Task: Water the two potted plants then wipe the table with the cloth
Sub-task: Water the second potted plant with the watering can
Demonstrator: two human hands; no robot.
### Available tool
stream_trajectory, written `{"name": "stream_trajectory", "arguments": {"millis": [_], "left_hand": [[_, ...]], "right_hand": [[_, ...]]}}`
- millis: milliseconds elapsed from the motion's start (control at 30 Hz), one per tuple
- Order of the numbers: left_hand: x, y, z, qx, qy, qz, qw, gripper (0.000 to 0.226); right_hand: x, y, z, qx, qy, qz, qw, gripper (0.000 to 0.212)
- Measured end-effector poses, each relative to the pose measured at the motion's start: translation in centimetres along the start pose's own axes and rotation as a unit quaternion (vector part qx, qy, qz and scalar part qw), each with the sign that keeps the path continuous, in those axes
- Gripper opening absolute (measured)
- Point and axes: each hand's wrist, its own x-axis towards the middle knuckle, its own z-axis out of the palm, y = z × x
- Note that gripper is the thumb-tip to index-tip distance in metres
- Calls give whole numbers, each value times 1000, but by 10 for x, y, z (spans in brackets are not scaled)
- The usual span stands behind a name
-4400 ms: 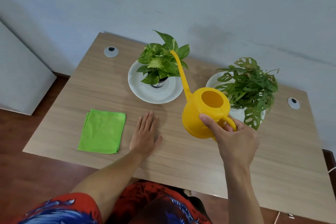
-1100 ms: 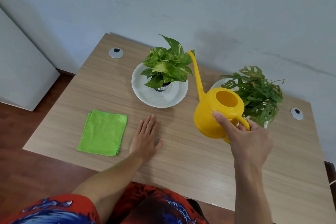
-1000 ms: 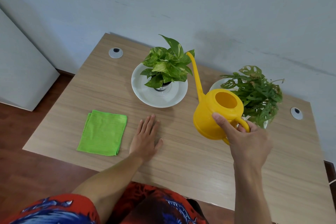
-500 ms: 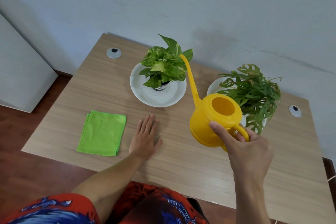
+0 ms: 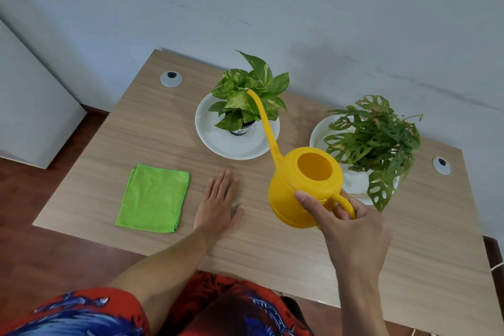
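Observation:
My right hand (image 5: pixel 351 224) grips the handle of a yellow watering can (image 5: pixel 302 185), held above the table and tipped to the left. Its long spout ends over the leaves of the left potted plant (image 5: pixel 251 95), which stands on a white saucer (image 5: pixel 210 128). The right potted plant (image 5: pixel 376 139), with holed dark leaves, stands on its own white saucer (image 5: pixel 317 133) just behind the can. My left hand (image 5: pixel 218 204) lies flat on the wooden table (image 5: pixel 136 131), fingers apart. A folded green cloth (image 5: pixel 154 199) rests left of that hand.
Two round grey cable grommets sit in the table top, one at the far left (image 5: pixel 171 78) and one at the far right (image 5: pixel 441 165). A pale wall runs behind the table. A white cabinet (image 5: pixel 30 117) stands at the left on the dark wooden floor.
The watering can has swung left and tipped down, so its spout tip now sits over the left plant's leaves. My left hand and the cloth have stayed put.

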Motion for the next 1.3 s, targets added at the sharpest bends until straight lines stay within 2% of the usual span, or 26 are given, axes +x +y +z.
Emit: {"name": "stream_trajectory", "arguments": {"millis": [100, 400, 667, 1300], "left_hand": [[0, 2, -2, 1, 5, 1, 1000, 74], [0, 3, -4, -9, -5, -10, 1000, 74], [0, 2, -2, -18, -15, -11, 1000, 75], [0, 2, -3, -33, -12, -10, 999, 74]], "right_hand": [[-2, 0, 2, -9, -11, -11, 1000, 66], [-1, -8, 6, 12, -11, -17, 1000, 38], [7, -11, 12, 21, -17, -37, 999, 49], [24, -29, 18, 7, -5, -76, 997, 35]]}}
